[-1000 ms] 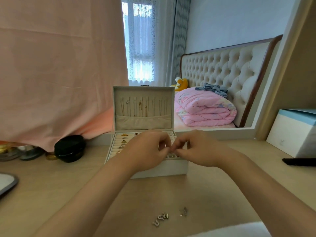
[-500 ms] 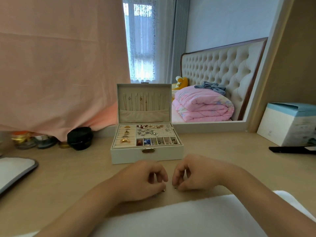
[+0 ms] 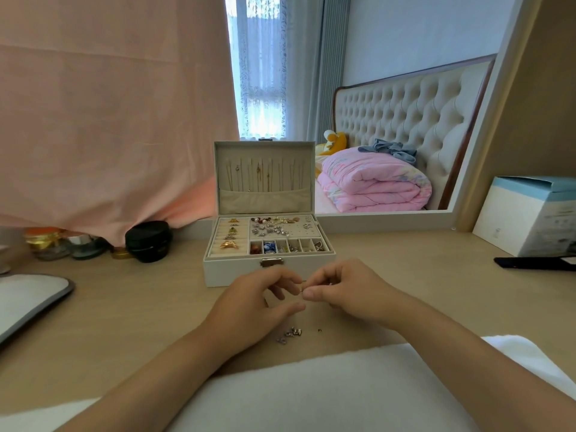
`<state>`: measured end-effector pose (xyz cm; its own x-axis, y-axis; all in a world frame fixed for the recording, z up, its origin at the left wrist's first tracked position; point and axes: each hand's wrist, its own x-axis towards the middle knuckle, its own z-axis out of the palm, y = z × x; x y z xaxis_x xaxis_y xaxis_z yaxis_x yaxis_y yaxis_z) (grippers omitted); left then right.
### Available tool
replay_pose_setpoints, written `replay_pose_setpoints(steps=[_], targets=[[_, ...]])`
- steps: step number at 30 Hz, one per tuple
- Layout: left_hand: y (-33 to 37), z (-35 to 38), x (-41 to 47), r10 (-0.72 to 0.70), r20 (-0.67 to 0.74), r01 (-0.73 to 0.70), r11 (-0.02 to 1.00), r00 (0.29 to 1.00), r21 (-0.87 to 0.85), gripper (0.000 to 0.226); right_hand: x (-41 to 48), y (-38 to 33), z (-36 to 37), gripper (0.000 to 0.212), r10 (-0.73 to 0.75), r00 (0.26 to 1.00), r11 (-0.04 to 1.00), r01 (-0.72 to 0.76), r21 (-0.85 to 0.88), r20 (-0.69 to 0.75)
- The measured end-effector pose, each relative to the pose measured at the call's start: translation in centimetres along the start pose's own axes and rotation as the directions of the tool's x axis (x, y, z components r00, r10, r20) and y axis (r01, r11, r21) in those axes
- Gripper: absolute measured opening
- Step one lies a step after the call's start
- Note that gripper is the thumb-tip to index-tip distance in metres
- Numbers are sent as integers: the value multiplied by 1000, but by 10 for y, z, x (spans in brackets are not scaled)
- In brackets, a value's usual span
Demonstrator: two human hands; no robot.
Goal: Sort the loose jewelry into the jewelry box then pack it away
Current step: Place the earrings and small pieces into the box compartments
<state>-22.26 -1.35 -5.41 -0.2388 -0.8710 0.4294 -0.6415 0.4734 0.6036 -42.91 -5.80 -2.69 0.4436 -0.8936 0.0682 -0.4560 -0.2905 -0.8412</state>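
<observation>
Your open jewelry box (image 3: 269, 274) stood on the wooden table (image 3: 124, 307) with its lid upright. Rings sat in the rolls on its left side, and beads and earrings in the compartments on its right. Just in front of the box, your right hand (image 3: 346, 291) pinched a small metal piece (image 3: 301, 287) between thumb and forefinger. Your left hand (image 3: 249, 304) met it there, fingers curled toward the same piece; I cannot tell whether it gripped the piece or only touched it. Farther out from the box front, a small cluster of loose jewelry (image 3: 290, 334) lay on the table, with one tiny bit (image 3: 319, 330) just beside it. A black round jar (image 3: 149, 241) sat left of the box, and a white and blue carton (image 3: 530, 216) well to its right.
</observation>
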Motion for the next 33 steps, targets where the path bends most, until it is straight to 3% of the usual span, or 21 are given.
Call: replay_pose_setpoints(steps=[3,8,10,13,18,26,33], targets=[[2,-1,-1,10,-2,-10,999,1000,32,25,0,-2,7,11,40,999,996,-42,82,26],[0,-1,-2,5,-28,-3,997,1000,80,15,-1,-5,11,20,28,998,999,-30,40,48],[-1,-1,-1,-2,-40,7,992,999,125,13,-2,-5,4,24,40,994,998,-36,-44,102],[-3,-1,-1,-8,-53,16,988,999,155,9,-5,-3,-13,12,96,968,979,-50,-195,230],[-8,1,-2,26,9,-27,993,1000,118,13,-6,0,-24,18,125,935,957,-25,-289,332],[-8,3,-3,41,42,-44,997,998,64,16,-4,-1,-12,7,61,941,943,54,-327,332],[-7,3,-3,1,9,-1,1000,1000,-21,38,-1,4,2,1,18,994,999,-15,-36,105]])
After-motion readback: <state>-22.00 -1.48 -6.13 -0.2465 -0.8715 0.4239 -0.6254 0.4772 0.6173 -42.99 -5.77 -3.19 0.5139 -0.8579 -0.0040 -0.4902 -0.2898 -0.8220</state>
